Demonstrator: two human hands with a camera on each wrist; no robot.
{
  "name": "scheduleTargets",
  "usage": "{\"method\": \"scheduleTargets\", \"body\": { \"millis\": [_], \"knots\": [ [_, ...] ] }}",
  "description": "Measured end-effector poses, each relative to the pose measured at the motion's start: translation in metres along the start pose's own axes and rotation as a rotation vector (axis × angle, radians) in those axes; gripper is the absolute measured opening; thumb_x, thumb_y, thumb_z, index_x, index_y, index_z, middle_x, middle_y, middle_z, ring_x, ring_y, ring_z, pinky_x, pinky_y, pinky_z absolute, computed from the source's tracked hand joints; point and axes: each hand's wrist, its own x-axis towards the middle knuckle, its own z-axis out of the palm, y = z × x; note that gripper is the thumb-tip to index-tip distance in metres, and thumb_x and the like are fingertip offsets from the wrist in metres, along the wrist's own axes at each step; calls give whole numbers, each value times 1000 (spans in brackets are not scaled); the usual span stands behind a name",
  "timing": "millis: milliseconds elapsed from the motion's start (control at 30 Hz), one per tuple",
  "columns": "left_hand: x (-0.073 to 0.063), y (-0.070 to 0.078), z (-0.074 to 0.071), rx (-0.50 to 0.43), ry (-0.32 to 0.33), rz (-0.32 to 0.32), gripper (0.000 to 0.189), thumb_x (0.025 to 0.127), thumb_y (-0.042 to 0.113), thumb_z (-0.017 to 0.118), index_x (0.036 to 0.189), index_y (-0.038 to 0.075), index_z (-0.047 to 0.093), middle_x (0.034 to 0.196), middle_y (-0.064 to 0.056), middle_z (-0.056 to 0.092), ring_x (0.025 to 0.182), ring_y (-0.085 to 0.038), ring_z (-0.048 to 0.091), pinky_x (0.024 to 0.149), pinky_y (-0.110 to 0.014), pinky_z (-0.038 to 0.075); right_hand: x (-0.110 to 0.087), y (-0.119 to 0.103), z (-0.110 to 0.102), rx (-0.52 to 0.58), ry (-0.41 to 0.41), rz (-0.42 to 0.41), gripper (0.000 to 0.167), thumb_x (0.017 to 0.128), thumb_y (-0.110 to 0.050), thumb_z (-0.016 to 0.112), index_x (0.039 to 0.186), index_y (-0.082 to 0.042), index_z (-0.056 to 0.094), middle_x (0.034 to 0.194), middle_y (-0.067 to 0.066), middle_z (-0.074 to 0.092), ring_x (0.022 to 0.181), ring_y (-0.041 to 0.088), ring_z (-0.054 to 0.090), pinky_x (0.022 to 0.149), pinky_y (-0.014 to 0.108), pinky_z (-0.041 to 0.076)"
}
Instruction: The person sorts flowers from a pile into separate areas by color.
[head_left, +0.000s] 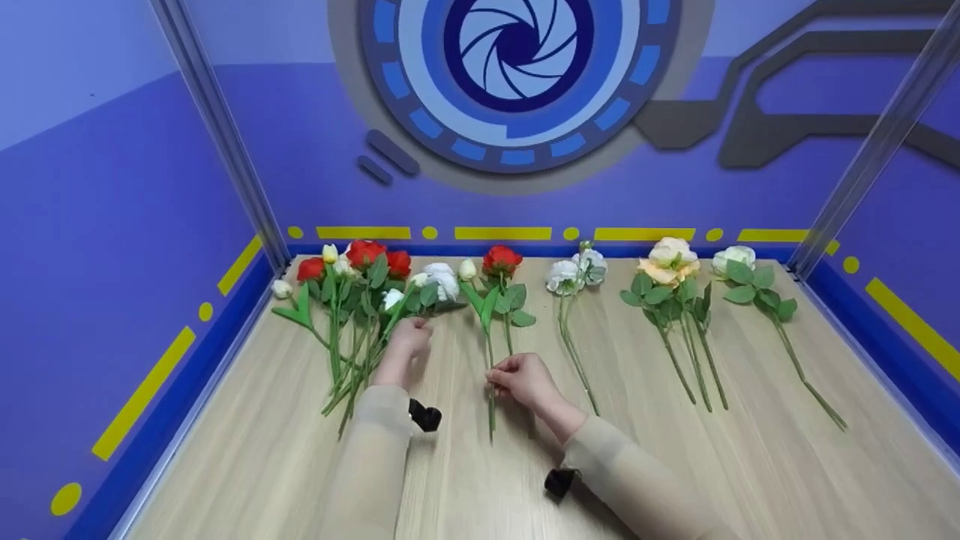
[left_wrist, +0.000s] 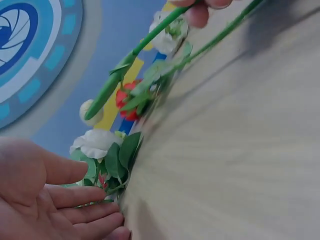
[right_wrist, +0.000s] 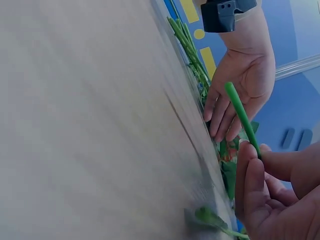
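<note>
My right hand [head_left: 527, 382] pinches the green stem [right_wrist: 238, 107] of a white tulip [head_left: 468, 270] between thumb and fingers. In the left wrist view the tulip [left_wrist: 106, 95] is lifted at a slant, its bud away from the fingers. A red rose [head_left: 502, 260] lies beside it on the table. My left hand [head_left: 409, 341] is at the right side of a mixed bunch, close below a white flower [head_left: 442, 281]. Its fingers [left_wrist: 85, 214] are extended, with the palm showing and nothing held. Red roses [head_left: 366, 255] and white tulips make up the rest of that bunch.
Right of my hands, white flowers [head_left: 566, 276] lie on the wooden table [head_left: 622, 480]. Farther right are a peach flower group [head_left: 670, 262] and a single white rose [head_left: 735, 260]. Blue printed walls [head_left: 262, 150] enclose the back and sides.
</note>
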Motion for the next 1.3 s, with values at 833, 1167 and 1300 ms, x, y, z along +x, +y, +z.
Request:
{"method": "scheduleTargets", "body": {
  "millis": [833,1167,1300],
  "knots": [
    [11,-19,-47,-180,36,-111,66,107,14,37,163,-4,6,171,-25,7,160,-39,6,131,-49,14,24,-23,51,-155,-60,132,10,90,-3,77,82,-1,73,69,7,74,47,5,60,52,21,55],
    [3,-18,-51,266,290,-74,14,97,5,45,88,-2,51,94,-22,57,90,-34,55,84,-46,49,21,-27,58,-184,-96,163,18,88,-8,81,73,-4,72,57,6,71,44,8,63,52,27,59],
    [2,-26,-57,381,442,-77,26,99,4,52,121,-9,57,129,-33,58,120,-49,56,103,-57,47,22,-27,57,-189,-117,156,19,88,-7,81,72,-2,72,55,3,67,43,10,63,52,28,60]
  ]
}}
